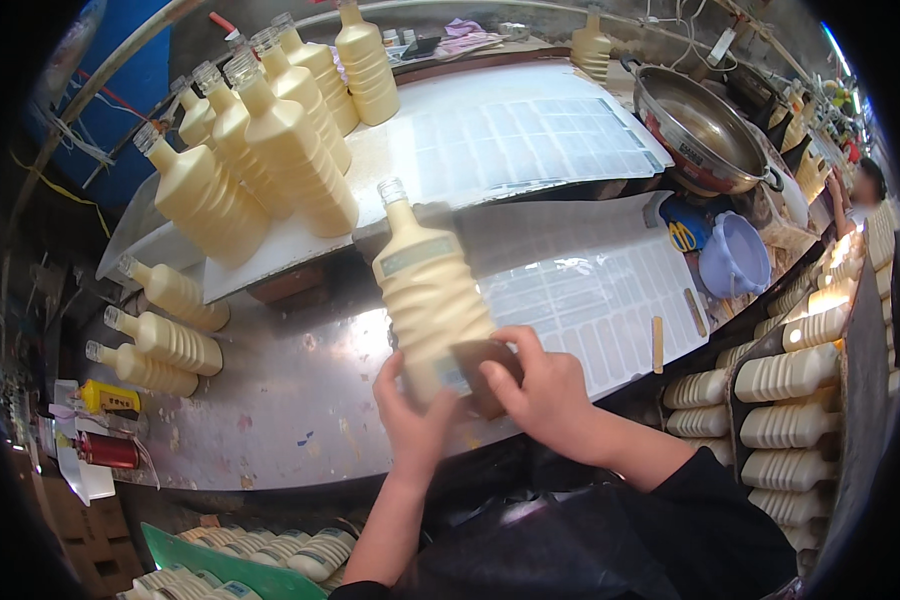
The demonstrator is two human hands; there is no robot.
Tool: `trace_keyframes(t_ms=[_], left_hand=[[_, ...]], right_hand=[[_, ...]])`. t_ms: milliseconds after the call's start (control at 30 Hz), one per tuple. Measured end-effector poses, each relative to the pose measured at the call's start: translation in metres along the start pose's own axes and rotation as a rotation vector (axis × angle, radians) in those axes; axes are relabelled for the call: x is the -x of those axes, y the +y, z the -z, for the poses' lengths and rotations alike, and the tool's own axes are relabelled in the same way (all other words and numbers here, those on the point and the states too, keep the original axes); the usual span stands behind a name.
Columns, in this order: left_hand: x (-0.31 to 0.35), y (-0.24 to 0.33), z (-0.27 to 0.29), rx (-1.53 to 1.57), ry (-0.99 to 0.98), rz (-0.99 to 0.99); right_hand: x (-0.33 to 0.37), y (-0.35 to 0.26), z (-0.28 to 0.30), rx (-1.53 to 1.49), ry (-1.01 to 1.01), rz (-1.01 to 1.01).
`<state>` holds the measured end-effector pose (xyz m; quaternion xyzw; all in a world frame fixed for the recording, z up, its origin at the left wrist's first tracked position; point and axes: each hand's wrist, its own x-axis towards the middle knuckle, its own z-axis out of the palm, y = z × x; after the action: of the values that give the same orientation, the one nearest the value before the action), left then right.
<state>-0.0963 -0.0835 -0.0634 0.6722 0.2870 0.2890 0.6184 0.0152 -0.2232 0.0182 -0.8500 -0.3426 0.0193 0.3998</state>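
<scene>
Worktable (260, 410) of spotted metal, handheld cream bottle (430, 290), bottle-filled shelving (860, 400) at right

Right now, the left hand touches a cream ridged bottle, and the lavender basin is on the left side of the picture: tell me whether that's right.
Wrong side: the head view shows the lavender basin on the right. The left hand does touch the cream ridged bottle.

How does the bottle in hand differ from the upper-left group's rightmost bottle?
The held bottle has a greyish shoulder band; the rightmost bottle shows none. The held bottle is between left hand and right hand; the rightmost bottle stands untouched. Both are cream and ribbed.
</scene>
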Motion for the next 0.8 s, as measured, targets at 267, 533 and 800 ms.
trace_keyframes(t_ms=[267,533,800], left_hand=[[-0.006,-0.012,0.005,-0.307,-0.017,-0.201],[-0.010,0.063,0.024,-0.642,0.072,-0.685],[-0.016,0.046,0.002,-0.762,-0.090,-0.828]], right_hand=[[-0.005,0.034,0.000,0.017,0.047,-0.059],[0.013,0.052,0.024,-0.417,0.112,-0.073],[0.075,0.104,0.079,-0.067,0.074,-0.383]])
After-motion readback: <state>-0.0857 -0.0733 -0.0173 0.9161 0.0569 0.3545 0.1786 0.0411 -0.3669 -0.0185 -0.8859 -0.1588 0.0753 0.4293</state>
